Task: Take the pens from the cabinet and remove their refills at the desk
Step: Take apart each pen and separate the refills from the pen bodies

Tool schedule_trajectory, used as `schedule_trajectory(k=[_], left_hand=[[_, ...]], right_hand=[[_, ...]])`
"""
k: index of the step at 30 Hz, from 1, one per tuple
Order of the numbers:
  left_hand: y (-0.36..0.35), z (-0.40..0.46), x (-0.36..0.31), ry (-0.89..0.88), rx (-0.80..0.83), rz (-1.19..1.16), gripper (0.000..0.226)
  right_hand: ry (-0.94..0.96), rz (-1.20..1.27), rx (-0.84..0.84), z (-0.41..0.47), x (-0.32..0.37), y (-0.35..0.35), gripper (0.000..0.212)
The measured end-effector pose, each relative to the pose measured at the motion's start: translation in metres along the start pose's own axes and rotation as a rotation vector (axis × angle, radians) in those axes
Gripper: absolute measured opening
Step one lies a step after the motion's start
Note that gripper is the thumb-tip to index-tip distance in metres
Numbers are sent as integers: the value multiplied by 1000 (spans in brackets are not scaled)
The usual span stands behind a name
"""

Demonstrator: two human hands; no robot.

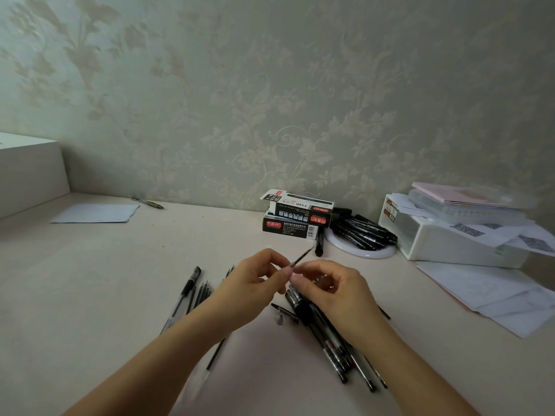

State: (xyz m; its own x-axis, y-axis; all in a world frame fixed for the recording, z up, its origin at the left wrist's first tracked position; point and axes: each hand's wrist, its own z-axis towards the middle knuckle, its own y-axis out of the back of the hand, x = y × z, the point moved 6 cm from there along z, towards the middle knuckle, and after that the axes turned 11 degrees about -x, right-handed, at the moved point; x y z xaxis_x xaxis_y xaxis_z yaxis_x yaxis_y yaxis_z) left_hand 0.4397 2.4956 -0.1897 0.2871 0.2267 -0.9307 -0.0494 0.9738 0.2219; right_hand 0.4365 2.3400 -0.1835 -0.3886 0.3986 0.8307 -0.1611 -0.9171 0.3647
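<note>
Both hands meet above the middle of the desk (120,265). My left hand (252,283) pinches a thin dark refill (301,257) whose tip points up and to the right. My right hand (333,288) holds its fingers curled around a small blurred pen part right beside the refill's lower end. Several black pens (327,334) lie in a pile under and in front of my right hand. Left of my left hand lie a whole black pen (187,291) and several loose refills (202,294).
Two stacked black pen boxes (295,219) stand at the back, with a white round tray (360,250) of black markers beside them. A white storage box (444,241) with papers sits at the right. Loose sheets (495,295) lie right, a paper (96,213) and pen (148,202) far left.
</note>
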Motion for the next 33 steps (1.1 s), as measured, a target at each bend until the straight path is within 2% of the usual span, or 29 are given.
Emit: schedule_trajectory(k=[2, 5, 8, 13, 16, 20, 22, 25, 28, 33], left_hand=[[1, 1, -2, 0, -19, -6, 8], [3, 1, -3, -5, -29, 5, 10], [2, 1, -2, -5, -26, 6, 10], [1, 3, 3, -14, -18, 37, 7], [1, 4, 7, -29, -18, 96, 12], [4, 3, 11, -52, -8, 250, 16], [3, 3, 12, -56, 19, 297, 16], [-1, 1, 11, -67, 63, 296, 16], [-2, 1, 9, -89, 87, 289, 16], [-2, 1, 7, -106, 98, 264, 15]], right_hand=[[70, -166, 19, -2, 0, -2, 20], [206, -370, 161, -8, 0, -17, 24], [270, -430, 235, -12, -1, -28, 21], [298, -440, 256, -13, -2, -32, 10], [244, -364, 156, -8, -2, -22, 5], [11, -93, -89, 2, -10, 1, 7], [-72, 39, -151, 4, -13, 7, 8], [-119, 181, -125, 5, -13, 5, 8], [-104, 162, -56, 4, -11, -1, 8], [-122, 197, -40, 5, -12, 0, 8]])
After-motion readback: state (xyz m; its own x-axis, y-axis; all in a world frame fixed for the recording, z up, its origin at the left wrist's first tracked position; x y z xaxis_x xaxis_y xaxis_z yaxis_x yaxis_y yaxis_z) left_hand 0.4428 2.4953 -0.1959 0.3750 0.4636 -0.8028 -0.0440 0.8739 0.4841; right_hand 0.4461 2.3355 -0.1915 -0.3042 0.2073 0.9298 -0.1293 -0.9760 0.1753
